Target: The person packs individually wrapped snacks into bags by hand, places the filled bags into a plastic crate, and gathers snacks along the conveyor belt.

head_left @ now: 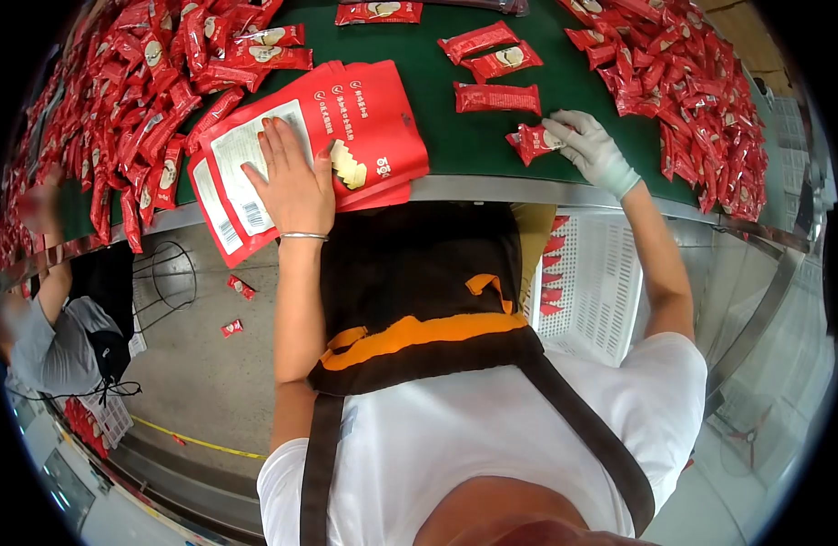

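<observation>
My bare left hand (293, 187) lies flat, fingers spread, on a stack of large red printed pouches (383, 118) at the near edge of a green work surface (419, 150). A metal bangle circles that wrist. In a white glove, my right hand (599, 155) pinches the right end of a small red wrapped snack packet (530, 143). Just beyond it lie several similar packets, among them a plain-backed one (497, 97) and one (504, 61) with a pale picture. Another packet (379, 13) rests near the far side.
Heaps of red packets rise at the left (146, 100) and right (683, 82). A metal edge (474, 188) borders the surface. Below are a white perforated crate (601, 273) and a packet on the floor (241, 288). Another person's grey sleeve (60, 350) shows at far left.
</observation>
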The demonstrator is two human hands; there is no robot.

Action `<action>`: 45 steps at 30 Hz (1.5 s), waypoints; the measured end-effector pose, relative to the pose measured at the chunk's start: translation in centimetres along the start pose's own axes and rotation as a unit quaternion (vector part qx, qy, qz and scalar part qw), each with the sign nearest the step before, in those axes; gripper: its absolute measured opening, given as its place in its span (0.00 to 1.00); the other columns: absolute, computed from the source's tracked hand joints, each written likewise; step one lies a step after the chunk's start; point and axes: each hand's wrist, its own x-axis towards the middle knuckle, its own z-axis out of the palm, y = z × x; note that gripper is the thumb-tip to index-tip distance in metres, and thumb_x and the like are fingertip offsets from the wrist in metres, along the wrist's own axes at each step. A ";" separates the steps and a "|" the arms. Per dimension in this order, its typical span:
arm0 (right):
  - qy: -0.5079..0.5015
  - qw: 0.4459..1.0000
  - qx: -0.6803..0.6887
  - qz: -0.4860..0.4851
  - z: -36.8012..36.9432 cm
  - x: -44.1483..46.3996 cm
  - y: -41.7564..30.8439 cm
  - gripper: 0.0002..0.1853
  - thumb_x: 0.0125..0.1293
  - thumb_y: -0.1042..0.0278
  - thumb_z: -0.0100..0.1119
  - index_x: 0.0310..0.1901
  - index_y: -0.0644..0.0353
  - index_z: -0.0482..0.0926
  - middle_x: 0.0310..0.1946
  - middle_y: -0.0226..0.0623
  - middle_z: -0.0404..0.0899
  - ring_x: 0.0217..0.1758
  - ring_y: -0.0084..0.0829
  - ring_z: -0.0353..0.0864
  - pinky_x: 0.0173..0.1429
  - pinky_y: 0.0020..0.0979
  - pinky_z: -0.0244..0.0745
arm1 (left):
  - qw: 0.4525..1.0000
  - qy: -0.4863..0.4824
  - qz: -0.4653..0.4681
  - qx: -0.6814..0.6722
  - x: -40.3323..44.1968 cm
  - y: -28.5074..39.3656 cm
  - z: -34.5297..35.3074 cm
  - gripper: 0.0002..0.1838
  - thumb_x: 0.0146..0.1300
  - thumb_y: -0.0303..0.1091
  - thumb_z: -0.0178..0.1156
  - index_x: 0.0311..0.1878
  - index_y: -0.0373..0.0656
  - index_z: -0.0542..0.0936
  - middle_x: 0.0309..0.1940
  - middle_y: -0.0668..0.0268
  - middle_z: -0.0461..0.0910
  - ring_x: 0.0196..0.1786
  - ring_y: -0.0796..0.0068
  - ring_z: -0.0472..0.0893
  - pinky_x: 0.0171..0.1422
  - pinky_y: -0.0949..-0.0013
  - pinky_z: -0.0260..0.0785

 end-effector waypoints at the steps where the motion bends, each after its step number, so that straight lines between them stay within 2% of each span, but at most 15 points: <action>1: -0.003 0.998 -0.059 -0.034 -0.2 0.6 0.4 0.29 0.61 0.73 0.61 0.65 0.47 0.74 0.54 0.37 0.77 0.60 0.43 0.73 0.62 0.40 0.70 | 1.000 -0.004 -0.003 -0.004 0.1 0.0 0.0 0.38 0.74 0.49 0.42 0.78 0.36 0.47 0.78 0.50 0.49 0.80 0.51 0.51 0.77 0.36 0.37; 8: -0.016 0.993 -0.102 -0.061 0.1 1.4 1.8 0.33 0.59 0.72 0.63 0.68 0.48 0.70 0.49 0.39 0.77 0.57 0.43 0.74 0.61 0.41 0.69 | 1.000 -0.005 -0.009 -0.008 0.1 -0.3 0.0 0.40 0.72 0.54 0.45 0.77 0.35 0.51 0.78 0.50 0.50 0.79 0.52 0.52 0.78 0.37 0.35; 12: -0.003 0.995 -0.091 -0.050 0.7 0.9 0.4 0.34 0.57 0.73 0.66 0.67 0.50 0.71 0.48 0.44 0.77 0.48 0.46 0.78 0.50 0.39 0.77 | 1.000 -0.001 -0.005 -0.016 0.2 -0.3 -0.2 0.40 0.72 0.54 0.45 0.76 0.35 0.52 0.78 0.50 0.50 0.79 0.51 0.53 0.78 0.35 0.36; 16: 0.057 0.987 0.126 0.086 1.8 5.0 -9.4 0.29 0.60 0.72 0.63 0.66 0.54 0.72 0.43 0.50 0.78 0.45 0.49 0.79 0.51 0.40 0.76 | 1.000 0.000 -0.007 -0.022 0.2 -0.2 -0.3 0.40 0.71 0.53 0.47 0.76 0.35 0.52 0.78 0.49 0.50 0.79 0.51 0.53 0.77 0.35 0.37; 19: 0.077 0.971 0.204 0.095 4.5 7.8 -11.1 0.29 0.62 0.69 0.61 0.67 0.56 0.71 0.44 0.45 0.80 0.42 0.40 0.80 0.50 0.36 0.76 | 1.000 -0.011 -0.010 -0.010 0.1 -0.1 -0.4 0.38 0.72 0.51 0.44 0.77 0.36 0.50 0.78 0.50 0.50 0.79 0.51 0.51 0.77 0.35 0.37; 21: -0.016 0.877 0.403 0.260 3.6 9.4 -12.9 0.30 0.63 0.68 0.60 0.68 0.56 0.70 0.44 0.37 0.81 0.39 0.26 0.78 0.46 0.29 0.76 | 1.000 -0.015 -0.012 -0.002 0.2 0.1 -0.6 0.37 0.73 0.50 0.43 0.77 0.36 0.50 0.78 0.50 0.50 0.80 0.51 0.51 0.77 0.36 0.37; 26: -0.030 0.851 0.448 0.274 2.4 11.3 -12.9 0.33 0.64 0.64 0.59 0.71 0.57 0.67 0.46 0.30 0.79 0.35 0.17 0.74 0.36 0.19 0.72 | 1.000 -0.016 -0.019 -0.006 0.3 0.3 -0.9 0.38 0.73 0.51 0.43 0.77 0.37 0.50 0.78 0.50 0.51 0.79 0.50 0.51 0.77 0.35 0.38; 29: -0.091 0.621 0.711 0.317 1.9 11.4 -12.5 0.33 0.65 0.66 0.56 0.72 0.61 0.64 0.43 0.31 0.80 0.34 0.16 0.73 0.32 0.19 0.66 | 1.000 -0.013 -0.017 -0.010 0.2 0.4 -1.1 0.38 0.72 0.51 0.43 0.77 0.37 0.51 0.78 0.50 0.51 0.79 0.50 0.51 0.77 0.35 0.37; 32: -0.211 0.686 0.643 0.266 3.7 13.2 -11.6 0.28 0.67 0.67 0.55 0.69 0.58 0.68 0.44 0.29 0.81 0.35 0.18 0.75 0.34 0.21 0.69 | 0.999 -0.025 -0.016 -0.013 0.2 0.4 -1.2 0.38 0.72 0.51 0.44 0.77 0.38 0.51 0.78 0.50 0.50 0.80 0.50 0.50 0.77 0.35 0.37; 33: -0.167 0.831 0.480 0.224 4.5 14.1 -12.7 0.23 0.67 0.67 0.55 0.64 0.58 0.74 0.45 0.34 0.80 0.41 0.29 0.79 0.42 0.28 0.75 | 1.000 -0.021 -0.010 -0.014 0.1 0.3 -1.0 0.39 0.71 0.51 0.46 0.77 0.38 0.52 0.78 0.50 0.51 0.79 0.50 0.50 0.77 0.34 0.37; 34: -0.046 0.955 0.290 -0.046 8.0 14.9 -10.3 0.19 0.65 0.66 0.57 0.58 0.59 0.77 0.51 0.42 0.78 0.49 0.42 0.80 0.53 0.36 0.76 | 1.000 -0.014 -0.005 -0.014 0.2 0.2 -0.9 0.40 0.70 0.52 0.49 0.76 0.38 0.54 0.77 0.50 0.51 0.79 0.51 0.51 0.77 0.34 0.36; 36: 0.070 0.948 0.119 -0.286 9.1 19.3 -11.2 0.18 0.62 0.67 0.62 0.54 0.59 0.78 0.59 0.46 0.75 0.57 0.47 0.76 0.60 0.37 0.73 | 1.000 -0.025 -0.001 -0.018 0.3 0.3 -0.9 0.39 0.70 0.52 0.49 0.77 0.39 0.53 0.78 0.51 0.50 0.80 0.51 0.50 0.77 0.33 0.35; 37: -0.160 0.939 0.276 -0.124 11.7 20.8 -10.4 0.20 0.61 0.66 0.63 0.56 0.57 0.78 0.57 0.46 0.76 0.58 0.47 0.76 0.62 0.37 0.73 | 1.000 -0.021 0.002 -0.002 0.2 0.2 -0.7 0.39 0.70 0.52 0.49 0.77 0.40 0.53 0.78 0.52 0.49 0.80 0.51 0.49 0.77 0.33 0.35; 39: -0.184 0.796 0.576 0.000 15.5 21.4 -13.3 0.20 0.61 0.66 0.63 0.55 0.57 0.78 0.55 0.46 0.78 0.56 0.47 0.77 0.62 0.38 0.73 | 0.999 -0.006 0.010 0.033 0.4 0.4 -0.7 0.38 0.71 0.51 0.48 0.77 0.40 0.53 0.79 0.53 0.48 0.80 0.53 0.48 0.79 0.36 0.34; 45: -0.107 0.873 0.462 -0.110 12.5 18.4 -13.2 0.19 0.59 0.66 0.64 0.54 0.56 0.80 0.49 0.44 0.81 0.53 0.49 0.79 0.60 0.40 0.74 | 1.000 0.001 0.018 -0.007 0.5 0.2 -0.8 0.36 0.71 0.47 0.48 0.75 0.34 0.55 0.75 0.51 0.57 0.77 0.53 0.57 0.80 0.47 0.40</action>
